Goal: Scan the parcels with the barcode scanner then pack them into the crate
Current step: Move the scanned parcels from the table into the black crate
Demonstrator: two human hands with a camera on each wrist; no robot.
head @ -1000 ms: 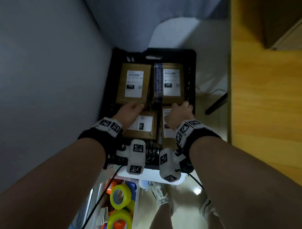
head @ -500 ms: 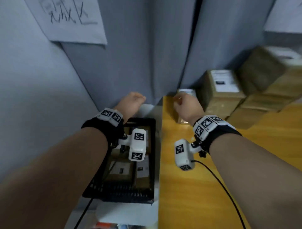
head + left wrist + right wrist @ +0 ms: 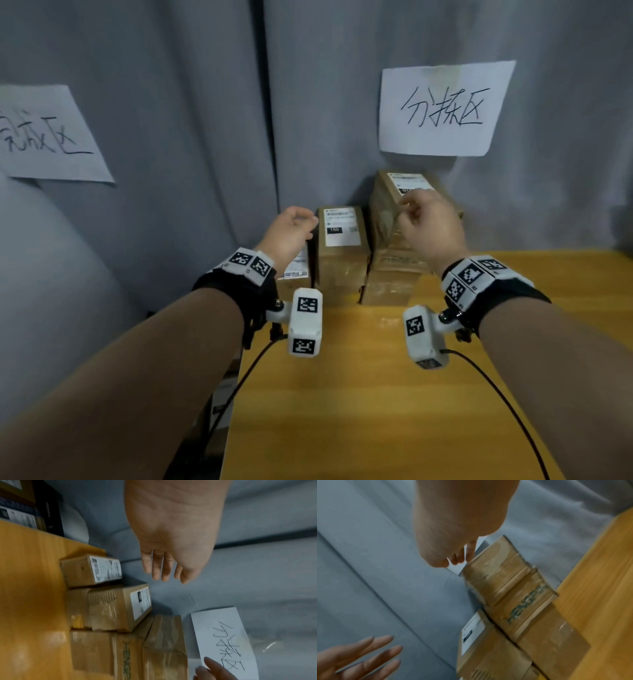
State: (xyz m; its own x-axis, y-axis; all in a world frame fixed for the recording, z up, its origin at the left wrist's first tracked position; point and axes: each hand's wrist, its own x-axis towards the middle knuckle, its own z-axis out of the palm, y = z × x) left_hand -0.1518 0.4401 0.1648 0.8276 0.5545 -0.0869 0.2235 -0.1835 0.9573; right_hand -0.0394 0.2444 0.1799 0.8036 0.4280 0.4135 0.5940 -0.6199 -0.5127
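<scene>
Several brown parcels with white labels stand on the yellow table (image 3: 376,394) against the grey curtain. A small parcel (image 3: 296,270) is at the left, a middle parcel (image 3: 342,250) beside it, and a taller stack (image 3: 394,274) at the right, topped by a labelled parcel (image 3: 411,181). My left hand (image 3: 305,219) hovers empty above the small parcel, fingers relaxed (image 3: 164,573). My right hand (image 3: 407,209) hangs loosely curled at the top parcel's near edge (image 3: 458,559) and grips nothing. The black crate (image 3: 49,509) shows only in the left wrist view. No scanner is in view.
Two handwritten paper signs hang on the curtain, one (image 3: 445,106) above the parcels and another (image 3: 48,137) at the left. The table's left edge runs just under my left wrist. Cables trail from both wrist cameras across the tabletop.
Both hands have left the parcels in the crate and risen. The view has swung up and right to the table, and the hands now reach toward the stacked parcels.
</scene>
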